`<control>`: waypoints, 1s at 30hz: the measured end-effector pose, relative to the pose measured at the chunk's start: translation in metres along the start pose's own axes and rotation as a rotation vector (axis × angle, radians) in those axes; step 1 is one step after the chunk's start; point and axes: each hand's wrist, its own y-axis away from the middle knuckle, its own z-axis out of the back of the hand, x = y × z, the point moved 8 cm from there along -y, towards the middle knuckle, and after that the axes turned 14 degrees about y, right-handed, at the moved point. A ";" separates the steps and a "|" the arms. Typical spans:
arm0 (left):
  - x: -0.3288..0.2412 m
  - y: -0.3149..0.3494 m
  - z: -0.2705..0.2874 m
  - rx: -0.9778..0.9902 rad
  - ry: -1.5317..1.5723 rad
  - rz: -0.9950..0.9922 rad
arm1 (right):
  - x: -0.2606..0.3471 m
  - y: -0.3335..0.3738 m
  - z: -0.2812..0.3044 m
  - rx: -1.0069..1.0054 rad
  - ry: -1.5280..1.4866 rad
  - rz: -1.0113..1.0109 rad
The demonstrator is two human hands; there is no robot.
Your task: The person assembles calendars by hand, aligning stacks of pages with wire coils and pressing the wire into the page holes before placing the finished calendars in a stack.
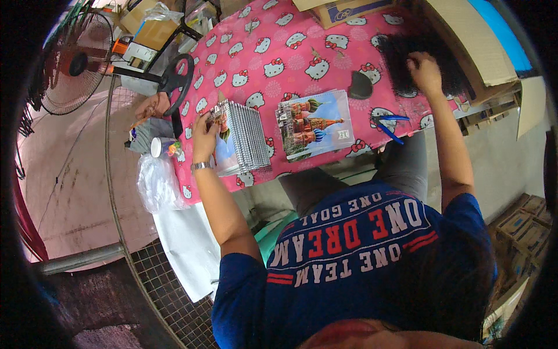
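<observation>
My left hand [203, 139], with a metal watch at the wrist, grips the left side of a stack of spiral notebooks [247, 136]. Their wire bindings line up along the stack's right side. Right of it lies a flat pile of sheets with a picture cover [314, 125] of colourful domes; no binding shows on it. At the far right my right hand [425, 72] is in a tangled heap of thin black wire-like pieces [401, 55]. Its fingers are bent, and what they pinch is too small to tell. Blue-handled pliers [388, 127] lie near the table's front edge.
A pink cartoon-print cloth [302, 55] covers the table. A dark grey rounded piece [360, 85] lies behind the pliers. Cardboard boxes [476, 43] border the right side. At left are a white-lidded jar [157, 147], a plastic bag [156, 183] and a fan [78, 64]. Another person's hand [152, 106] shows there.
</observation>
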 end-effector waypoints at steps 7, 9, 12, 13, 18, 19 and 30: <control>-0.013 0.058 0.004 -0.056 -0.168 0.208 | -0.049 -0.007 -0.068 0.146 0.353 -0.203; -0.013 0.063 0.007 -0.068 -0.125 0.207 | -0.049 -0.012 -0.066 0.188 0.280 -0.236; -0.007 0.062 0.008 -0.063 0.023 0.190 | -0.072 -0.024 -0.073 0.183 0.245 -0.250; -0.009 0.060 0.006 -0.078 0.028 0.200 | -0.078 -0.025 -0.069 0.173 0.221 -0.265; 0.012 0.058 0.012 -0.092 0.259 0.314 | -0.072 -0.028 -0.023 -0.124 0.011 -0.255; -0.011 0.045 0.010 -0.163 0.192 0.152 | -0.077 -0.028 -0.018 -0.224 0.033 -0.213; -0.154 0.006 -0.294 0.439 -0.138 -0.200 | -0.045 -0.038 -0.023 -0.206 -0.004 -0.244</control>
